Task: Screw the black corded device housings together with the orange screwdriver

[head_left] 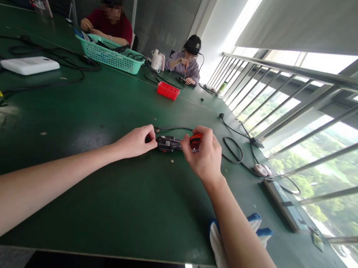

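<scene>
Showed, nearest, a white-and-blue glove point(220, 248) on the green worktop point(100, 221), partly behind the right forearm. Included, to its right, a flat rectangular case point(283, 206) beside the railing point(313, 76). Presented a dark, elongated device point(166, 144) on the worktop, between the two hands, long axis left to right. Pinched the device's left end in the narrow grip of the left hand point(140, 140); closed the grip of the right hand point(205, 154) around a red-and-black tool handle point(195, 141) at the opposite end. Could not tell contact between tool tip and device. Displayed, just beyond, a thin cable point(178, 128); farther off, a white box point(30, 64) at left, a red tray point(168, 91) and a turquoise basket point(113, 57). Depicted, at the far side, two seated people point(125, 27).
</scene>
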Motion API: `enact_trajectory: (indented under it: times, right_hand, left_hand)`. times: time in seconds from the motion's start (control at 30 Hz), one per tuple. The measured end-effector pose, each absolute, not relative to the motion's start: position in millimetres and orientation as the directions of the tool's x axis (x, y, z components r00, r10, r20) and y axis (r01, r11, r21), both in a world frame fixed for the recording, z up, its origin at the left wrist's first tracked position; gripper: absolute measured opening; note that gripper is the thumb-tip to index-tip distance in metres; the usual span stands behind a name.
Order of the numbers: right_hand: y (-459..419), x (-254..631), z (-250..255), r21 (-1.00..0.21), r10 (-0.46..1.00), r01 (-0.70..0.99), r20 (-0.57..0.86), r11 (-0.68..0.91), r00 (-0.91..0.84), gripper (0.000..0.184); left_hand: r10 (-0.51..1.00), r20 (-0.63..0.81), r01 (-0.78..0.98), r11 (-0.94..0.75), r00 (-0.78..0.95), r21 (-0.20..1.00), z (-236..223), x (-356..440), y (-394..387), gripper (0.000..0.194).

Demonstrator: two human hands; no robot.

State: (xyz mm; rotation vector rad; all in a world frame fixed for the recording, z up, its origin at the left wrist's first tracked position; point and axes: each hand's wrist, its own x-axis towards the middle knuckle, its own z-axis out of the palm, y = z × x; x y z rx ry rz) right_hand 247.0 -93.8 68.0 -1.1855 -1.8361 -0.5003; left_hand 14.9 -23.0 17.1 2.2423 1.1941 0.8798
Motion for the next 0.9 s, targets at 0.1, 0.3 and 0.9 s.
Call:
enact_trajectory:
  times: [0.1, 0.3, 0.9]
  right_hand:
    - [-94.0, 246.3, 71.5, -0.065, 0.536, 0.877, 0.812, 0.476, -0.231, 0.015]
    - [-95.8, 245.7, 71.5, -0.019, 0.520, 0.856, 0.801, 0.517, -0.296, 0.028]
    - [-96.6, 246.6, 67.0, -0.103, 0.460, 0.868, 0.874, 0.486, -0.154, 0.021]
  left_hand:
    - [0.848, 0.322, 0.558, -0.522, 0.421, 0.645, 17.0, 15.1, -23.4, 0.012]
    - [0.847, 0.313, 0.553, -0.521, 0.430, 0.650, 16.5, 14.4, -22.8, 0.011]
    - [0.791, 0.310, 0.503, -0.584, 0.527, 0.637, 21.4, 9.6, -25.7, 0.025]
